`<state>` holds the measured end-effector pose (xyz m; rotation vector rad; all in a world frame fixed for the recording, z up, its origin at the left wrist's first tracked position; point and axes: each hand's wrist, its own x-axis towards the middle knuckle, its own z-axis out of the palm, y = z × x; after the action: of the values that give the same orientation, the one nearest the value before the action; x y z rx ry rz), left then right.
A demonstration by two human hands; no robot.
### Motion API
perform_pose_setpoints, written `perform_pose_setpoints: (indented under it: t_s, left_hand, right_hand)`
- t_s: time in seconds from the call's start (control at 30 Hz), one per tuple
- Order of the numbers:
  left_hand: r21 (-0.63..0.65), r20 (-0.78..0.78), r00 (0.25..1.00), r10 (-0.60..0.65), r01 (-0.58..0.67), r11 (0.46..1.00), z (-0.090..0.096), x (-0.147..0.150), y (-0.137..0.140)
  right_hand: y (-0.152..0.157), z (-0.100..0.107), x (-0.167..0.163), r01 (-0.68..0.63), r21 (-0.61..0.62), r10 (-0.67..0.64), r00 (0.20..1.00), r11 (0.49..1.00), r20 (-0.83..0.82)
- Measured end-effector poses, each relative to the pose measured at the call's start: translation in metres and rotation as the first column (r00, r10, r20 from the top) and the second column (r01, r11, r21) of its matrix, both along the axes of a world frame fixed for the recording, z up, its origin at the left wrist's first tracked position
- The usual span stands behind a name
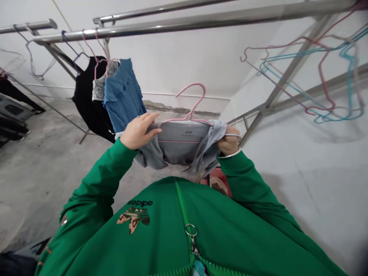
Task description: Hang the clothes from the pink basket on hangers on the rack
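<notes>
A light grey shirt (pixel 178 151) hangs on a pink wire hanger (pixel 192 115) in front of my chest, its neck opening facing me and its hook free in the air. My left hand (pixel 140 132) lies along the left shoulder of the shirt, fingers stretched out and thumb apart. At the other shoulder, my right hand (pixel 229 141) is closed around the bunched grey cloth, its fingertips partly hidden. A pale band circles the right wrist.
Above runs a metal rail (pixel 172 27). At its left hang a blue top (pixel 122 94), a patterned garment and a black top (pixel 89 101). Several pink and blue empty hangers (pixel 324 82) hang on the right. Low behind the shirt sits something red (pixel 225 182).
</notes>
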<state>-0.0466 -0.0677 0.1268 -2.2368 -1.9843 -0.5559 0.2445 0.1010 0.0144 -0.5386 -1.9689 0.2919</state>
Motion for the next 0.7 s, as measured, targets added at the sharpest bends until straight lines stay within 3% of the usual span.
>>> perform_pose_setpoints:
  t_s: [0.1, 0.2, 0.27, 0.33, 0.37, 0.43, 0.57, 0.7]
  left_hand:
    - [0.0, -0.055, 0.995, 0.089, -0.089, 0.996, -0.008, 0.017, 0.016]
    - [0.087, -0.065, 0.985, 0.161, -0.155, 0.984, -0.014, 0.016, 0.021]
    - [0.147, -0.059, 0.98, 0.189, -0.179, 0.973, -0.016, 0.01, 0.021]
    - [0.206, -0.047, 0.976, 0.213, -0.2, 0.958, -0.017, 0.003, 0.02]
    - [0.235, -0.038, 0.975, 0.219, -0.204, 0.95, -0.017, 0.0, 0.019]
    - [0.29, -0.01, 0.977, 0.215, -0.203, 0.935, -0.016, -0.005, 0.018]
    - [0.362, 0.067, 0.983, 0.171, -0.183, 0.914, -0.011, -0.014, 0.013]
    - [0.405, 0.116, 0.987, 0.113, -0.151, 0.902, -0.005, -0.025, 0.004]
  right_hand:
    - [-0.001, -0.001, -0.01, -0.042, -0.093, 0.04, 0.999, 0.995, -0.027]
    - [-0.005, 0.003, -0.017, -0.124, -0.286, 0.1, 0.99, 0.95, -0.099]
    - [-0.01, 0.008, -0.018, -0.27, -0.435, 0.178, 0.954, 0.859, -0.242]
    - [-0.016, 0.013, -0.018, -0.442, -0.534, 0.201, 0.87, 0.721, -0.449]
    - [-0.018, 0.015, -0.019, -0.505, -0.562, 0.167, 0.823, 0.655, -0.544]
    - [-0.02, 0.018, -0.02, -0.548, -0.61, 0.026, 0.756, 0.572, -0.654]
    - [-0.008, 0.013, -0.02, -0.509, -0.711, -0.245, 0.701, 0.486, -0.67]
    - [0.004, 0.0, -0.008, -0.501, -0.765, -0.258, 0.74, 0.404, -0.621]
